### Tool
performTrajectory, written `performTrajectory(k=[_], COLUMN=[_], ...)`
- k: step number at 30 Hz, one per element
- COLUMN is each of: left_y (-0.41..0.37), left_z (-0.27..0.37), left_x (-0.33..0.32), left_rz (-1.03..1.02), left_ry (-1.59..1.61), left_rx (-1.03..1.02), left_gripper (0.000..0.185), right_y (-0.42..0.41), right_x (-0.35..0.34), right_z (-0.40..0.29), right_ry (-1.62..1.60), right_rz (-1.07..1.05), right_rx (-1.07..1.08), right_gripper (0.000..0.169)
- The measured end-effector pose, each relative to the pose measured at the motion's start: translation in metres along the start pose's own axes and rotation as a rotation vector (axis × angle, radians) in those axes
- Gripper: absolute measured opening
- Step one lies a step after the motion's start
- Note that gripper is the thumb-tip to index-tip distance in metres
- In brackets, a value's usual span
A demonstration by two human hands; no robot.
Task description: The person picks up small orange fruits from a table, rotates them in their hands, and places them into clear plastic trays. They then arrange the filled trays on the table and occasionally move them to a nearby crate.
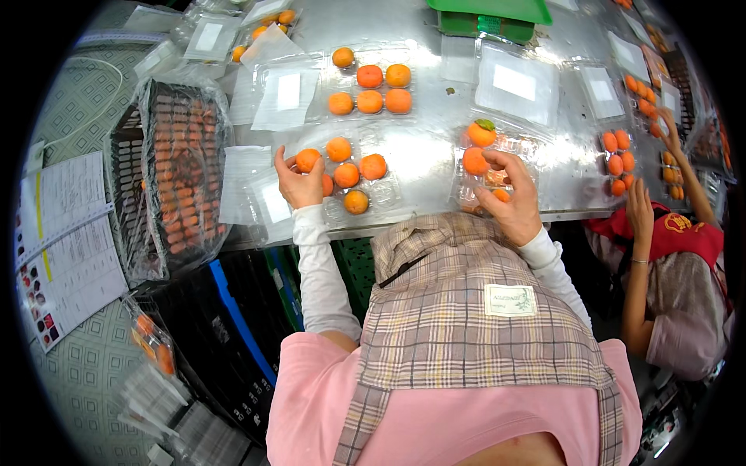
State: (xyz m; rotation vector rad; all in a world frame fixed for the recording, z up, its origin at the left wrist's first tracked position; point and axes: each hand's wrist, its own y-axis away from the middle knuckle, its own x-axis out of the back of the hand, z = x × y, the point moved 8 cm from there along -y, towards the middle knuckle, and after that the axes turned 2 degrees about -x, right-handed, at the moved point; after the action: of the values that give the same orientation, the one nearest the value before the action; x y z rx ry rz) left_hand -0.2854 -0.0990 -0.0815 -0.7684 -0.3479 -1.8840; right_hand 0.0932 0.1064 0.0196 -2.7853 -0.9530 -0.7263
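Observation:
My left hand (301,185) has its thumb and fingers around a round orange fruit (307,159) at the left side of a clear plastic tray (382,191). Several more fruits sit in that tray, and some of its hollows at the right hold none. Above a second clear tray (516,143), my right hand (516,201) has thumb and forefinger apart. Its forefinger tip is close to an orange fruit (475,161); contact cannot be told. Behind that one lies a fruit with a green leafy top (481,133). Another fruit (501,195) is partly hidden by my right hand.
Farther back on the metal table (431,151) stands a filled clear tray (379,56). White-labelled packaging (516,87) and green trays (489,14) lie beyond. A plastic-lined crate of fruit (185,175) is at left. At right, a co-worker's hands (640,209) are near other fruit packs.

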Motion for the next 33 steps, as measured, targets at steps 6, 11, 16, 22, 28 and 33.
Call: performTrajectory(k=[6, 11, 16, 22, 28, 33], left_y=[-0.024, -0.031, -0.037, -0.025, 0.043, 0.141], left_z=[-0.028, -0.022, -0.034, -0.004, 0.115, 0.167], left_x=[-0.015, -0.025, -0.027, -0.006, -0.031, -0.108], left_rz=[-0.082, -0.187, -0.205, -0.148, -0.486, -0.871], left_ry=[-0.252, -0.283, -0.424, 0.121, 0.831, 1.188], left_rx=[-0.118, -0.149, -0.167, 0.055, 0.153, 0.426], left_gripper=[0.092, 0.09, 0.091, 0.081, 0.075, 0.078], right_y=[-0.001, 0.003, 0.002, 0.001, -0.009, -0.019], right_x=[0.01, 0.025, 0.026, 0.019, -0.013, -0.029], right_z=[0.007, 0.029, 0.027, 0.022, -0.016, -0.04], right_ry=[-0.02, -0.032, -0.019, -0.036, -0.018, 0.029], right_rz=[0.064, 0.136, 0.13, 0.118, -0.007, -0.096], right_rx=[-0.037, -0.142, -0.132, -0.11, 0.062, 0.328], right_gripper=[0.054, 0.052, 0.05, 0.052, 0.069, 0.067])
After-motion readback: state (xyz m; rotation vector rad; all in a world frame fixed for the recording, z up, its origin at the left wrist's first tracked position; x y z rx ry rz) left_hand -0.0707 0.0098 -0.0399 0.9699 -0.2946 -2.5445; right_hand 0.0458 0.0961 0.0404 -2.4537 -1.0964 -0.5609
